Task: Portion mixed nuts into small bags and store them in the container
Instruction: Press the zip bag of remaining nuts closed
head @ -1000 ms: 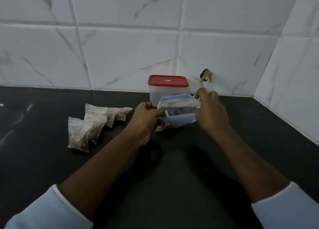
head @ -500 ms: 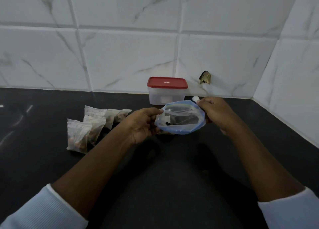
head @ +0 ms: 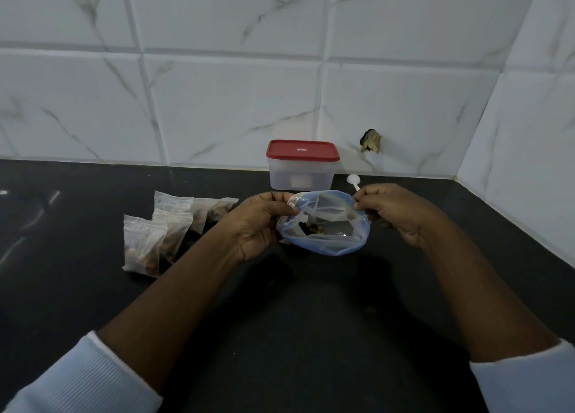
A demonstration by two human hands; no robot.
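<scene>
- Blue-rimmed bag (head: 336, 245) is the thing gripped, pinched at its mouth from both sides. The left hand (head: 258, 222) nips the left edge of the rim between thumb and fingers, and the right hand (head: 395, 213) nips the right edge the same way.
- Between the two grips the mouth is drawn into a wide oval. A few dark nuts (head: 311, 228) show low inside, toward the left grip.
- A second ago this bag was held higher with its mouth only a narrow slot, hiding part of the container behind it. Half a second ago the mouth had begun to round out. Now it is lower, wider and tipped toward the person.
- My reading is that the supply bag is ready for scooping, though little seems left in it.
- A white spoon (head: 353, 180) pokes up just behind the right grip. Its handle runs toward those fingers, but I cannot tell whether they hold it.
- Behind the grips stands the container (head: 301, 176), apart from the bag, its red lid (head: 301, 151) on. Storing has probably not begun.
- Well to the left of the left grip, several small bags (head: 144, 247) with brown contents lie together on the black counter (head: 295, 303), waiting to go in.
</scene>
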